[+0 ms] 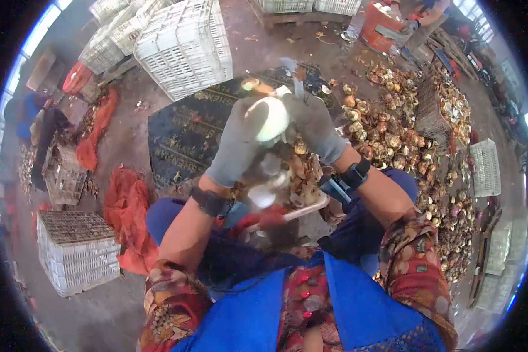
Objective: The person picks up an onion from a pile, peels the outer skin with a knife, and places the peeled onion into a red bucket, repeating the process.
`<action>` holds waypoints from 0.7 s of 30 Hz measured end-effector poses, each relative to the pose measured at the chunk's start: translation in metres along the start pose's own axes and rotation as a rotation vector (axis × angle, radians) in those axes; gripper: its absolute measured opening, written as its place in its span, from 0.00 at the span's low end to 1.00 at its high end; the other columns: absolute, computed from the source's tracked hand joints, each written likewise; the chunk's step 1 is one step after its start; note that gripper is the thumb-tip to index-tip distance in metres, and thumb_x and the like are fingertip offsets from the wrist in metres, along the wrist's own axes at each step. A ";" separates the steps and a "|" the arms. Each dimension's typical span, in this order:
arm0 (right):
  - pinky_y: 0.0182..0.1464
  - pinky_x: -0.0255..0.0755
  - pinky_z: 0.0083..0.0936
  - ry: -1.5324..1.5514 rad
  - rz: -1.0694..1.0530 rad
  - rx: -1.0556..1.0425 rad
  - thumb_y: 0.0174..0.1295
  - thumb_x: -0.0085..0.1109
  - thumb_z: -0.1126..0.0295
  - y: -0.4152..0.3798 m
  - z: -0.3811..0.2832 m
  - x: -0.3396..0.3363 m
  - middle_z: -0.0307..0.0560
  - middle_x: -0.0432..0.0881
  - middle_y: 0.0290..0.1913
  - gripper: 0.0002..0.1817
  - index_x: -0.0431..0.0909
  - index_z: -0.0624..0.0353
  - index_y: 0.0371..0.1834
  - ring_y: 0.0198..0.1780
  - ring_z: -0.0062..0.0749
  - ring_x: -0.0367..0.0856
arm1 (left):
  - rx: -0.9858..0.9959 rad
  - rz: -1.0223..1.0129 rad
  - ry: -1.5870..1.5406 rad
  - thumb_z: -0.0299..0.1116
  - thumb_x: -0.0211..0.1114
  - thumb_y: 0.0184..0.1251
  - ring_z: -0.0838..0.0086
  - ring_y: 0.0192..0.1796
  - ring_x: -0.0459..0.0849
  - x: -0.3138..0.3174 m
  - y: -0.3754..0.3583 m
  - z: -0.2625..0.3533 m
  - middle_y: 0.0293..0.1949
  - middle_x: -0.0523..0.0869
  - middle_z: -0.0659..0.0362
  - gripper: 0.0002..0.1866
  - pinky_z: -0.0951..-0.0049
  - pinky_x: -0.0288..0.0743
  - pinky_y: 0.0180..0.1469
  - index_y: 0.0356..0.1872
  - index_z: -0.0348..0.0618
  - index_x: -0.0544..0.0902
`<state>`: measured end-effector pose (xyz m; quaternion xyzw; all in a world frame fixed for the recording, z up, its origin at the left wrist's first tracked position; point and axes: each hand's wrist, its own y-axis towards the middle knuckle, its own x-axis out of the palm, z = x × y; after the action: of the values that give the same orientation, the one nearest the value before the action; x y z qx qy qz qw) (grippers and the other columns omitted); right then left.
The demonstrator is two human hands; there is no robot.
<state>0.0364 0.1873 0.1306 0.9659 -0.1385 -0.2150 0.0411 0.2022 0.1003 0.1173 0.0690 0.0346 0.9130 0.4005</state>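
My left hand [233,146], in a grey glove, is closed around a pale peeled onion [268,119] in front of my chest. Close beside it, my gloved right hand [318,126] grips a small knife, its blade [298,87] pointing up and away from me; the handle is hidden in the fingers. A brownish scrap of skin [264,88] shows near the onion's top. Below both hands, between my knees, is a white-rimmed container [304,210] with onion skins [302,179] in it. Motion smears the fingertips somewhat.
Unpeeled onions [387,132] lie heaped on the floor to the right, by a crate [433,114] of skins. White crates [185,50] stand ahead on the left, another [79,252] at lower left near red netting [129,214]. Another person's gloved hand [409,27] is by a red bucket [376,29].
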 end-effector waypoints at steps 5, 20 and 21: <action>0.31 0.70 0.19 0.261 0.178 -0.132 0.74 0.48 0.60 0.012 0.011 0.002 0.35 0.79 0.29 0.14 0.79 0.59 0.42 0.31 0.18 0.77 | 0.070 -0.047 -0.309 0.34 0.59 0.73 0.70 0.56 0.79 0.010 0.005 0.013 0.55 0.78 0.53 0.21 0.69 0.74 0.59 0.63 0.36 0.71; 0.25 0.66 0.19 0.473 0.176 0.093 0.73 0.51 0.59 -0.001 -0.026 -0.009 0.35 0.75 0.25 0.13 0.76 0.56 0.37 0.23 0.19 0.71 | -0.216 -0.152 -0.804 0.27 0.56 0.73 0.59 0.68 0.71 0.009 0.007 0.006 0.66 0.72 0.49 0.22 0.63 0.67 0.70 0.67 0.40 0.71; 0.25 0.67 0.20 0.536 0.168 0.141 0.73 0.51 0.59 -0.001 -0.030 -0.012 0.36 0.75 0.26 0.12 0.75 0.56 0.38 0.23 0.20 0.72 | -0.236 -0.151 -0.864 0.27 0.56 0.74 0.59 0.69 0.70 0.007 0.007 0.005 0.67 0.72 0.49 0.22 0.63 0.67 0.71 0.68 0.40 0.70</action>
<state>0.0393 0.1927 0.1625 0.9739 -0.2167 0.0620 0.0266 0.1931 0.1007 0.1242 0.3947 -0.2348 0.7666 0.4487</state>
